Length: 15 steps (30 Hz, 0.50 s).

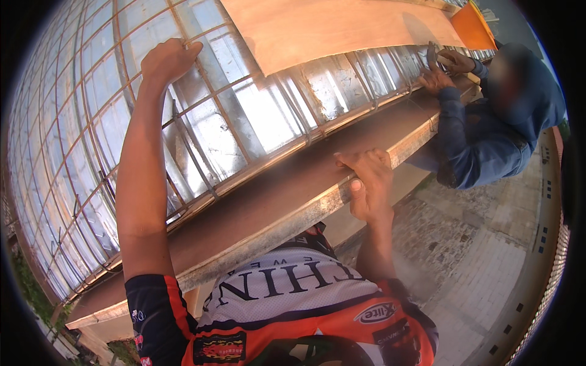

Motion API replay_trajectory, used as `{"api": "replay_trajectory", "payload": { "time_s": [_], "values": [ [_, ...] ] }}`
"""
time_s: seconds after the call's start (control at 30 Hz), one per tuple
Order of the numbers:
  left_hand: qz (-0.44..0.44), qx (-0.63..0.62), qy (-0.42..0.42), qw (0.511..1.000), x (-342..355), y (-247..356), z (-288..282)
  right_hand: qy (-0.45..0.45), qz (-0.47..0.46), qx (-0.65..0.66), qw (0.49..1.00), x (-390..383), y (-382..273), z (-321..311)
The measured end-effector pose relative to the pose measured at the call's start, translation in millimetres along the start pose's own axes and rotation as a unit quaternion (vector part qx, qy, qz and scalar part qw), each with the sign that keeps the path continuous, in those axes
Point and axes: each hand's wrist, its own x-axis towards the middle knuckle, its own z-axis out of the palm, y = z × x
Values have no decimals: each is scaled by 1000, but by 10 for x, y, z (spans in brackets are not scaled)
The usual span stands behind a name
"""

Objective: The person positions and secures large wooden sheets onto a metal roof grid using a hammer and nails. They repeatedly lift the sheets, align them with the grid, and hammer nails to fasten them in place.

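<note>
My left hand (169, 59) reaches up and grips a rusty bar of the steel rebar grid (91, 152) that lies over shiny metal sheeting (256, 116). My right hand (366, 183) clasps the outer edge of the brown formwork board (287, 195) running along the grid's near side, fingers curled over it and thumb on the rim. Nothing loose is held in either hand.
A person in a blue jacket (488, 128) works at the right end of the same edge, both hands (442, 67) at the rebar. A plywood sheet (329, 24) lies on the grid at the top. Stone and paved ground (464, 268) lies far below on the right.
</note>
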Motion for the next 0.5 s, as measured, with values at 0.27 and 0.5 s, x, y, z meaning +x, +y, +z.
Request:
{"api": "replay_trajectory", "payload": {
  "time_s": [0.27, 0.5],
  "values": [
    [7, -14, 35, 999, -23, 11, 33, 4, -7, -11, 1000, 2, 21, -10],
    [7, -3, 27, 1000, -26, 42, 17, 3, -12, -43, 999, -36, 32, -49]
  ]
}}
